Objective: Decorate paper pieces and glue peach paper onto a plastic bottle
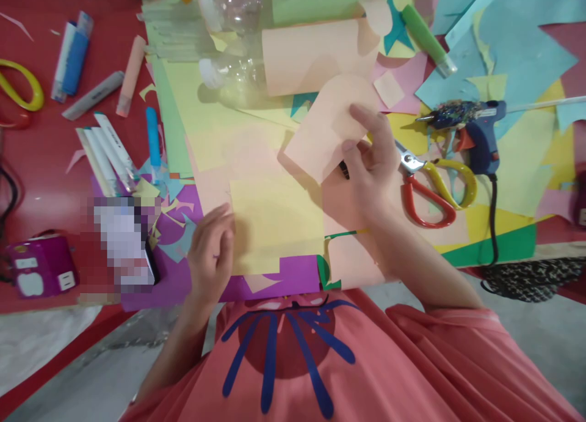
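My right hand (373, 159) pinches a peach paper cutout (327, 120), rounded at its top and straight at its lower edge, and holds it tilted above the papers. A pale yellow paper sheet (279, 214) lies flat in front of me. At that sheet's left edge rests my left hand (213, 251), fingers loosely curved and nothing visible in it. Scissors (430, 187) with red and yellow handles lie to the right of my right hand, their blades partly hidden behind it. Beyond the cutout lies a bottle (311, 58) wrapped in peach paper, its cap pointing left.
A blue glue gun (483, 135) lies at the right with its cord trailing toward me. Markers (110, 144), a phone (126, 242) with a blurred screen and a purple socket block (43, 263) are at the left. Coloured paper scraps (517, 55) overlap across the red table (32, 171).
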Action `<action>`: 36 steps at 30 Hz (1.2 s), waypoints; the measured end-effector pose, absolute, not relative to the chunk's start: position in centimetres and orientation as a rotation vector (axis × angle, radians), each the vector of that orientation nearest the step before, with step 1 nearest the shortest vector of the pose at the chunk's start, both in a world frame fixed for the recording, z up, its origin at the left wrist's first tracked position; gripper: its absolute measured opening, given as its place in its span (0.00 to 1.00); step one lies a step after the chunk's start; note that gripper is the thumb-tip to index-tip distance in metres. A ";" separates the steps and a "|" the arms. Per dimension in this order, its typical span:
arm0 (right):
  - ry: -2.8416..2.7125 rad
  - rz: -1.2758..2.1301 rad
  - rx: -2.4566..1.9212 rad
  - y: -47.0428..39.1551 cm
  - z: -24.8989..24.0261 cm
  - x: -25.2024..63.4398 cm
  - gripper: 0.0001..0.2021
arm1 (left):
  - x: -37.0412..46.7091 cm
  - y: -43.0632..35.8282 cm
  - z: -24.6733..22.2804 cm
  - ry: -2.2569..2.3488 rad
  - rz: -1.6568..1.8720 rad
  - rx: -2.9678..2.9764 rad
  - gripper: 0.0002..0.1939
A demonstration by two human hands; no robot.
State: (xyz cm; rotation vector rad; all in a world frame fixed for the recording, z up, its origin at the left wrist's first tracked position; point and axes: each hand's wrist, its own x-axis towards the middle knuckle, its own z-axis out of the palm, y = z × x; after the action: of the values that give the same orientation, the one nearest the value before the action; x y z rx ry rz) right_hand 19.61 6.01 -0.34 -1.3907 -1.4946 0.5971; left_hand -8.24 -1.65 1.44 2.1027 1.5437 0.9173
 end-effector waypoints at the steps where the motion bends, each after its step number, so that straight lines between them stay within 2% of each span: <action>1: -1.481 0.605 -1.407 6.0 -0.5 19.6 0.17 | -7.9 -1.5 1.6 1.460 0.862 2.198 0.14; 5: -1.487 0.624 -1.409 6.2 -1.1 19.3 0.22 | -5.8 -1.5 2.0 1.082 0.599 2.544 0.13; 9: -1.502 0.628 -1.363 6.3 -1.3 19.1 0.24 | -3.4 -1.8 1.4 1.018 0.372 2.787 0.18; 12: -1.521 0.670 -1.342 6.3 -1.1 19.1 0.22 | -2.7 -1.8 0.8 1.066 0.288 2.839 0.22; 17: -1.591 0.745 -1.314 6.3 -0.7 19.1 0.15 | -2.8 -1.7 0.5 1.113 0.282 2.823 0.21; 21: -1.701 0.790 -1.350 6.3 -0.7 18.8 0.12 | -2.7 -1.5 0.8 1.118 0.310 2.777 0.21; 25: -1.781 0.749 -1.392 6.0 -0.5 18.4 0.15 | -2.5 -0.6 1.4 1.063 0.311 2.721 0.21; 30: -1.845 0.753 -1.419 6.2 -0.2 18.2 0.16 | -1.9 1.4 1.7 0.915 0.217 2.704 0.31; 36: -1.896 0.748 -1.393 6.5 -0.3 18.1 0.17 | -0.7 2.3 0.7 0.976 0.193 2.765 0.30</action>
State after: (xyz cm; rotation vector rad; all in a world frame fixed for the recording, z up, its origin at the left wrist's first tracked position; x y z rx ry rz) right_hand 18.09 6.54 -0.30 -1.3927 -1.8963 0.7479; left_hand -0.72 2.34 0.73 2.7649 0.9759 0.1926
